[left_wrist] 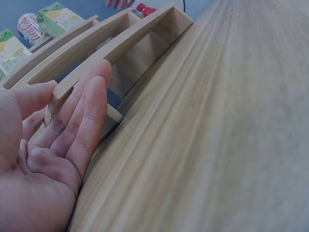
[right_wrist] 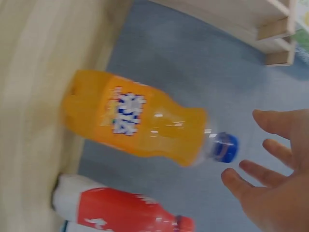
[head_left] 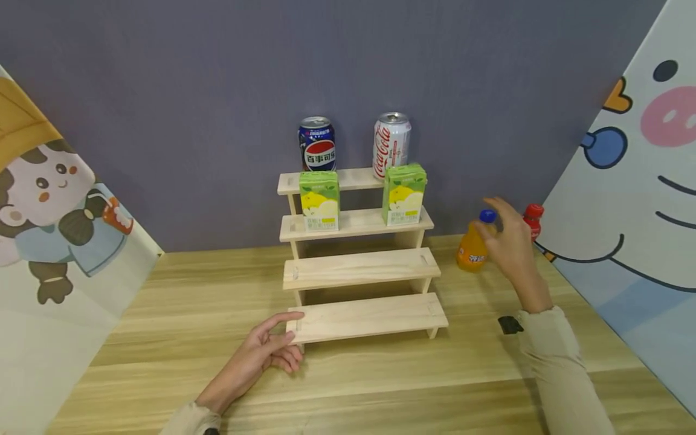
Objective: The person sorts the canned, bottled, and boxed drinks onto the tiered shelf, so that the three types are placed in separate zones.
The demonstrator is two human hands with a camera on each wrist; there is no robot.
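Note:
A four-step wooden display rack (head_left: pixel 361 320) stands on the table. My left hand (head_left: pixel 266 347) holds the left end of its lowest step; in the left wrist view the thumb (left_wrist: pixel 41 94) meets the board's corner, with the fingers alongside. My right hand (head_left: pixel 508 241) is beside an orange soda bottle (head_left: pixel 472 249) with a blue cap, upright on the table to the right of the rack. In the right wrist view, the fingers are spread around the space just beyond the cap (right_wrist: pixel 225 147), apart from it. Behind this hand stands a red-capped bottle (head_left: pixel 534 220) with a red label (right_wrist: pixel 120 208).
On the top step are a blue Pepsi can (head_left: pixel 318 145) and a white Coca-Cola can (head_left: pixel 391 145). Two green juice boxes, one left (head_left: pixel 319 202) and one right (head_left: pixel 404 194), stand one step lower. A small black object (head_left: pixel 510 325) lies near the right sleeve. Partitions enclose the table.

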